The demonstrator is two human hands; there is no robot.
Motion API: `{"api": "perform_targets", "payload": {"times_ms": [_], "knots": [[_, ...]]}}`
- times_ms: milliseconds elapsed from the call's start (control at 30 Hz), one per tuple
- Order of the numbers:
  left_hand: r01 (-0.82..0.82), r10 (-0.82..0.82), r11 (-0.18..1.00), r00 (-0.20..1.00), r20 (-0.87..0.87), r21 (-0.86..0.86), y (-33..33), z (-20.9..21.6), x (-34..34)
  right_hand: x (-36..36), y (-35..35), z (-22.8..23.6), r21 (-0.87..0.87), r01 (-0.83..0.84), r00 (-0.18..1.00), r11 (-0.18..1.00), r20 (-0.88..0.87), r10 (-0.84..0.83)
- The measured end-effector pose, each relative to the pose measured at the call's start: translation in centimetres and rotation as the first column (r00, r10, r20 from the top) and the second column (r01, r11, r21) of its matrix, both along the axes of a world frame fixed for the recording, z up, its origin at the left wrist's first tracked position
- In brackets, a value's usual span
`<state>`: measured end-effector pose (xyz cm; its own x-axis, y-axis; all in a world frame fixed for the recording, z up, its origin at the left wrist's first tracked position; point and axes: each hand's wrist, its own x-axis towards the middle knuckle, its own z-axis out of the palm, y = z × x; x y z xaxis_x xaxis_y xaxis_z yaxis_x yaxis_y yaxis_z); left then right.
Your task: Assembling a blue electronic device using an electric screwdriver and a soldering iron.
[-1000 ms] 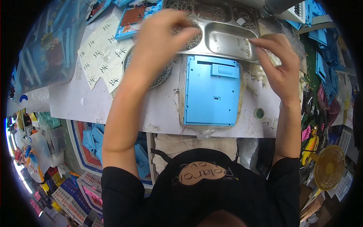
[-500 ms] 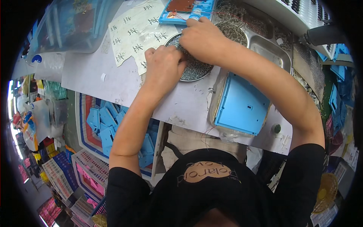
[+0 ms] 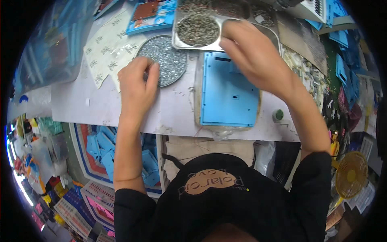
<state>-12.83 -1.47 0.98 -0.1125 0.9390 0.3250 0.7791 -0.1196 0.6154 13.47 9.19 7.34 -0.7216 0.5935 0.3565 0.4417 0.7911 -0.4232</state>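
One blue panel (image 3: 221, 103) part-covered | right hand (image 3: 252, 52) blurred | left hand (image 3: 138, 82) curled | grips: cannot tell

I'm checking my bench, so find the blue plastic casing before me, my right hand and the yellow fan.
Blue plastic casing (image 3: 224, 96), head view: flat face.
Right hand (image 3: 254, 52), head view: back of hand.
Yellow fan (image 3: 351, 175), head view: grille.

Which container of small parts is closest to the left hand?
The round dish, beside the left hand; the other, a rectangular divided metal tray, sits farther right.
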Motion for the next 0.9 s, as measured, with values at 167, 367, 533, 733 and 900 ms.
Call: {"api": "perform_targets", "payload": {"times_ms": [167, 367, 533, 733, 900], "knots": [[0.231, -0.234, 0.972, 0.962, 0.14, 0.037, -2.2, 1.1, 4.4, 9.8, -5.9, -2.3, -0.646, 0.188, 0.915, 0.74, -0.159, -0.372], [0.402, -0.398, 0.915, 0.902, 0.171, 0.007, -2.5, 2.1, 9.8, 10.4, -8.0, -5.1, -0.813, 0.131, 0.796, 0.567, -0.255, -0.549], [0.377, -0.368, 0.926, 0.908, 0.199, -0.006, -3.0, 1.6, 9.8, 9.1, -8.2, -5.3, -0.551, 0.294, 0.869, 0.781, -0.186, -0.458], [0.336, -0.324, 0.941, 0.928, 0.184, -0.037, -3.9, 1.6, 8.4, 8.8, -6.8, -7.2, 0.104, 0.189, 0.973, 0.977, -0.157, -0.171], [0.32, -0.312, 0.947, 0.934, 0.176, -0.019, -4.3, 1.7, 7.5, 8.8, -6.2, -6.5, 0.241, 0.085, 0.993, 0.967, -0.096, -0.063]]}}
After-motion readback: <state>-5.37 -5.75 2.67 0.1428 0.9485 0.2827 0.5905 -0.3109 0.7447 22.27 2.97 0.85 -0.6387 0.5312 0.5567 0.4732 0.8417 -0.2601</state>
